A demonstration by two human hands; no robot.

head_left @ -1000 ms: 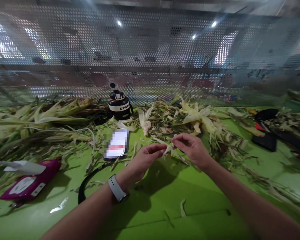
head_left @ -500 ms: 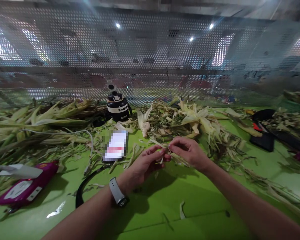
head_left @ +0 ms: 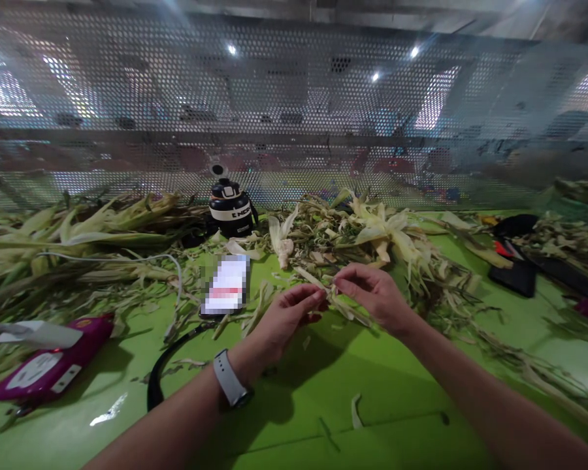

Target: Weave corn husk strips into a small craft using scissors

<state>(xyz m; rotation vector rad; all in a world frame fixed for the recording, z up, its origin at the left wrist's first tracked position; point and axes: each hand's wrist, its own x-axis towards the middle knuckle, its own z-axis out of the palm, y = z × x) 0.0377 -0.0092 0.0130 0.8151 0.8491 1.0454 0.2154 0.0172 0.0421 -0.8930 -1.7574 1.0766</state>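
Above the green tabletop, my left hand (head_left: 294, 314) has its thumb and fingers pinched together, with a watch on a light band at the wrist. Close on its right, my right hand (head_left: 375, 295) is also pinched, its fingertips nearly meeting the left ones. Between the fingertips is a thin, pale strip of corn husk (head_left: 330, 288), mostly hidden. Just behind and below the hands lie loose husk strips (head_left: 350, 310). Farther back, a peeled-open corn husk (head_left: 283, 243) with its stub end rests against a heap of husk scraps (head_left: 323, 228).
A phone (head_left: 227, 285) lies left of the hands, with a black strap (head_left: 159, 369) near it. A black bottle (head_left: 232, 212) stands behind. Left are a purple power strip (head_left: 53, 359), a white cable and long husks (head_left: 102, 225). A perforated metal screen (head_left: 294, 111) closes the back.
My left hand has turned slightly, so its back shows more and the lower fingers are tucked in. A pale strip hanging below its fingers no longer shows. The right hand has barely shifted.
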